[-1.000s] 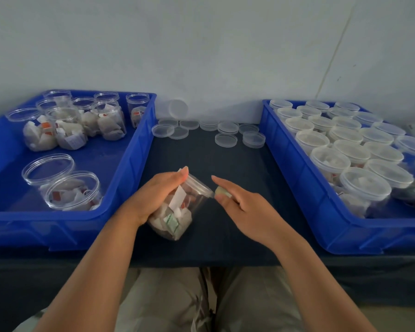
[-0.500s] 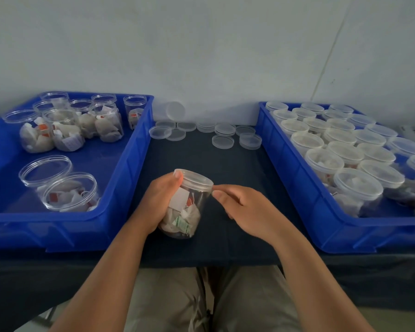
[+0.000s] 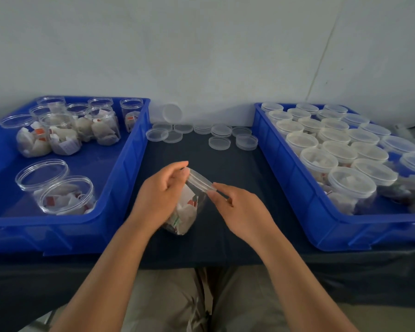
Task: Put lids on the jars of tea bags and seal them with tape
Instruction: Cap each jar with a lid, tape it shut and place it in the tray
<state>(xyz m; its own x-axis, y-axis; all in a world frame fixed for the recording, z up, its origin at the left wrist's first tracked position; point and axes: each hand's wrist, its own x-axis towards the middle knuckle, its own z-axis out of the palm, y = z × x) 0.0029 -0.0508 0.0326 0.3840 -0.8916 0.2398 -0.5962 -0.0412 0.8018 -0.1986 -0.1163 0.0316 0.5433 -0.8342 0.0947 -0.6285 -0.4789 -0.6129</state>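
My left hand (image 3: 161, 195) curls round the jar (image 3: 187, 212), tilted toward two o'clock at the cloth's centre. My right hand (image 3: 242, 212) pinches the rim of its lid (image 3: 200, 179); I cannot tell whether tape is there. To seal well, I should brace the jar firmly and work evenly round the seam. The bin at nine o'clock (image 3: 120, 188) holds open jars of tea bags. The bin at three o'clock (image 3: 285, 178) holds lidded ones. Loose lids (image 3: 219, 142) lie at twelve.
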